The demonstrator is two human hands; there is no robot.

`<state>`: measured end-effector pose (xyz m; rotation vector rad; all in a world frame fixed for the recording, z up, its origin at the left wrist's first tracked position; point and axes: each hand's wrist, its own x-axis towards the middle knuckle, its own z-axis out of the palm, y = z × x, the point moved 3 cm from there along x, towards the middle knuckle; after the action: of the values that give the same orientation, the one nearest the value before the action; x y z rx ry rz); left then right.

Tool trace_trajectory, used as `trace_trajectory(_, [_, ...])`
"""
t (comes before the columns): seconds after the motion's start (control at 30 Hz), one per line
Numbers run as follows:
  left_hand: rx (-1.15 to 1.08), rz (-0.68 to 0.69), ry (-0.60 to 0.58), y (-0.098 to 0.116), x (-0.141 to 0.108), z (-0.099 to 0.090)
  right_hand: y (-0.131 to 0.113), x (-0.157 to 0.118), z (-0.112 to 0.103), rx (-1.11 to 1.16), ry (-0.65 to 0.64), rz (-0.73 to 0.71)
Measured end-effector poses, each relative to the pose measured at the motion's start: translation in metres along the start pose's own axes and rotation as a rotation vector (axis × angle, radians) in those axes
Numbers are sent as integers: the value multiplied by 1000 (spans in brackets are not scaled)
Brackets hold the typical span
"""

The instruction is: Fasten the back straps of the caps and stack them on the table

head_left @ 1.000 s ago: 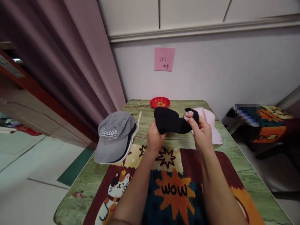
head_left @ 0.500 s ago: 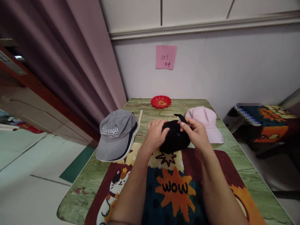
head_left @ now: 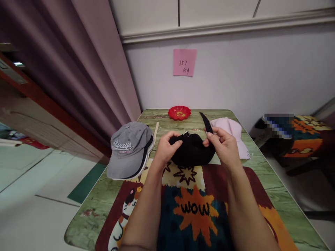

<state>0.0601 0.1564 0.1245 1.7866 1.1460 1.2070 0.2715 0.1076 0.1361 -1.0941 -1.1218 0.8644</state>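
The one camera, on the person's head, looks forward and down from above the near side of the table (head_left: 86, 218). It faces the wall (head_left: 222, 75) almost squarely. The forearms (head_left: 143, 212) enter at the bottom edge, closest to the lens; the left hand (head_left: 166, 148), right hand (head_left: 222, 143) and black cap (head_left: 193, 153) sit near mid-frame, farther off.
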Motion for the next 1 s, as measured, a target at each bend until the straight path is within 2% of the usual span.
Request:
trace_trajectory(0.13, [-86,57,13,11,-2,-3,-4,-2,4,49,-17,-18])
trace_trajectory(0.33, [-156,63,-61,19,-3,4,1,-5,16,-7,-66,54])
trace_trajectory(0.53, [-140,82,-118,22,-5,6,2,-6,21,-89,-131,52])
trace_trajectory(0.67, [-18,151,-107,29,-6,8,1,-6,22,-89,-143,66])
trace_trajectory(0.87, [395,430,92,52,-13,11,3,-7,25,9,-79,135])
trace_trajectory(1.0, [494,511,66,57,-19,20,2,-8,27,36,-57,127])
